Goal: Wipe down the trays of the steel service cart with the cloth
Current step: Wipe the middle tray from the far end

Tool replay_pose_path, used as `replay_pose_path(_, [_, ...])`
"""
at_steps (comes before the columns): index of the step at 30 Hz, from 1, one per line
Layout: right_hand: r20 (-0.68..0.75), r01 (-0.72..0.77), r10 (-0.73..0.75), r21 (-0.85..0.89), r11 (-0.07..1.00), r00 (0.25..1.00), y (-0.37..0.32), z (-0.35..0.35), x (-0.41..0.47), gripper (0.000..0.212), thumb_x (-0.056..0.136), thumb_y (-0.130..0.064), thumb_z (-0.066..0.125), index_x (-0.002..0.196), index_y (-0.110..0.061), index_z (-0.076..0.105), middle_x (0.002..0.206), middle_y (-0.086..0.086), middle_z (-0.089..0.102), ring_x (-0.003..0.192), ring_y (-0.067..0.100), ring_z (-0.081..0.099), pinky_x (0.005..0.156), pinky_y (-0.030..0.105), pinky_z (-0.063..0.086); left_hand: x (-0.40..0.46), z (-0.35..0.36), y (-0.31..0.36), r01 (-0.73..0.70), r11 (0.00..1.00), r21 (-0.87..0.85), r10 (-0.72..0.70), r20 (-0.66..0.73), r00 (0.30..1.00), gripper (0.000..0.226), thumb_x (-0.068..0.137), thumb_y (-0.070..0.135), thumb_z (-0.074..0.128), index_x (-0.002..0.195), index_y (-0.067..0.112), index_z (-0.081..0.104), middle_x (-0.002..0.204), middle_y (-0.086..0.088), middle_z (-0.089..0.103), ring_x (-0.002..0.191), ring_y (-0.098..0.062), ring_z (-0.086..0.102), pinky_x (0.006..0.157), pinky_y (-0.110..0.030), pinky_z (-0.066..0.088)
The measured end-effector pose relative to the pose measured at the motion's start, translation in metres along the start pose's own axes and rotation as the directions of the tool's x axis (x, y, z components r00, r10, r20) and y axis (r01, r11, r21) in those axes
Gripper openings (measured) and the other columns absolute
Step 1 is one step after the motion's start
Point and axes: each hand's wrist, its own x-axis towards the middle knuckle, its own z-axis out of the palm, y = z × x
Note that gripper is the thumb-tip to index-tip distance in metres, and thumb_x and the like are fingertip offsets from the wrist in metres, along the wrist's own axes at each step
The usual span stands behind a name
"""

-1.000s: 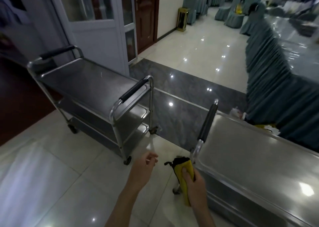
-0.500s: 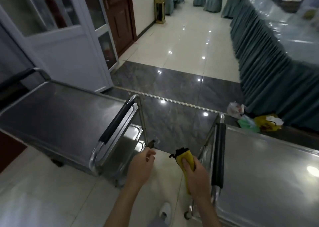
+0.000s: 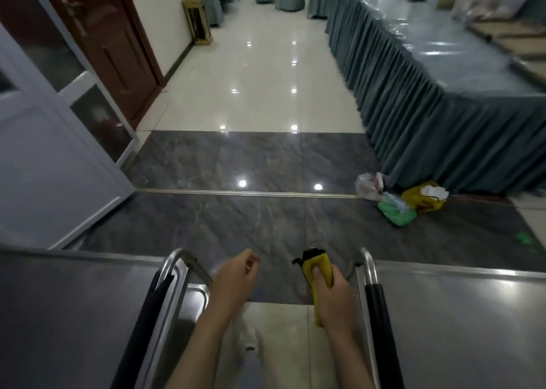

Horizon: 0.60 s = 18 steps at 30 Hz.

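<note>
- Right hand (image 3: 335, 295) grip pinching folded yellow cloth (image 3: 317, 270), held in the gap between the carts; touching no tray.
- Left hand (image 3: 235, 279) loosely curled, grip holding nothing.
- Judgement: unfold cloth, lay flat on left cart tray (image 3: 68, 309), wipe in overlapping strokes.
- Count: 2 steel carts (right cart (image 3: 461, 314)), 2 black handles, 1 cloth.

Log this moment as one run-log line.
left hand: loosely curled, holds nothing | right hand: grips yellow cloth | position: between two steel carts, left cart, right cart | wiping: not begun
</note>
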Motion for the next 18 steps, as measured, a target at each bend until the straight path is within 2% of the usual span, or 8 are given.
replay_pose_path(4, [-0.040, 0.007, -0.007, -0.002, 1.000, 0.999, -0.030, 0.039, 0.074, 0.022, 0.100, -0.038, 0.061, 0.080, -0.029, 0.063, 0.071, -0.004, 0.064, 0.065, 0.007, 0.060, 0.062, 0.038, 0.048, 0.098, -0.006, 0.005, -0.087, 0.995, -0.040, 0.088, 0.022, 0.996, 0.005, 0.096, 0.021, 0.063, 0.095, 0.021, 0.067, 0.081, 0.000, 0.072, 0.077, -0.022, 0.067, 0.069, -0.037, 0.052])
replay_pose_path(8, [-0.103, 0.007, -0.009, -0.025, 1.000, 0.995, -0.079, 0.059, 0.139, 0.019, 0.100, -0.035, 0.062, 0.083, -0.029, 0.063, 0.074, -0.006, 0.064, 0.070, 0.010, 0.061, 0.060, 0.034, 0.043, 0.181, -0.021, 0.017, -0.137, 0.989, -0.063, 0.143, 0.111, 0.983, 0.006, 0.097, 0.022, 0.063, 0.099, 0.024, 0.068, 0.085, 0.003, 0.071, 0.076, -0.016, 0.066, 0.071, -0.033, 0.051])
replay_pose_path(11, [-0.142, -0.002, -0.002, -0.028, 1.000, 0.990, -0.109, 0.061, 0.183, 0.021, 0.100, -0.034, 0.062, 0.080, -0.030, 0.062, 0.072, -0.008, 0.064, 0.066, 0.004, 0.059, 0.059, 0.031, 0.042, 0.234, -0.028, 0.034, -0.160, 0.986, -0.058, 0.166, 0.143, 0.976, 0.005, 0.096, 0.022, 0.065, 0.099, 0.022, 0.069, 0.086, 0.003, 0.072, 0.077, -0.015, 0.065, 0.069, -0.028, 0.046])
replay_pose_path(13, [-0.155, -0.014, 0.005, -0.056, 0.998, 0.988, -0.114, 0.059, 0.214, 0.020, 0.099, -0.041, 0.061, 0.082, -0.030, 0.063, 0.074, -0.009, 0.065, 0.068, 0.004, 0.061, 0.061, 0.033, 0.046, 0.269, -0.024, 0.046, -0.190, 0.980, -0.064, 0.198, 0.148, 0.969, 0.005, 0.095, 0.019, 0.065, 0.097, 0.021, 0.069, 0.084, 0.003, 0.071, 0.076, -0.017, 0.066, 0.068, -0.029, 0.047])
replay_pose_path(16, [-0.193, -0.026, 0.007, -0.091, 0.995, 0.981, -0.109, 0.048, 0.259, 0.034, 0.090, -0.063, 0.050, 0.089, -0.031, 0.064, 0.078, -0.010, 0.068, 0.078, 0.017, 0.065, 0.068, 0.042, 0.052, 0.319, -0.011, 0.071, -0.210, 0.976, -0.050, 0.216, 0.176, 0.960, 0.005, 0.093, 0.021, 0.065, 0.094, 0.025, 0.068, 0.078, 0.009, 0.068, 0.076, -0.017, 0.066, 0.070, -0.035, 0.052])
replay_pose_path(18, [-0.213, -0.053, 0.032, -0.094, 0.994, 0.976, -0.104, 0.038, 0.289, 0.031, 0.092, -0.061, 0.051, 0.087, -0.032, 0.063, 0.077, -0.010, 0.067, 0.078, 0.018, 0.064, 0.069, 0.044, 0.053, 0.353, 0.003, 0.093, -0.246, 0.968, -0.047, 0.250, 0.198, 0.948, 0.003, 0.093, 0.022, 0.065, 0.093, 0.025, 0.067, 0.075, 0.010, 0.067, 0.073, -0.017, 0.065, 0.070, -0.036, 0.053])
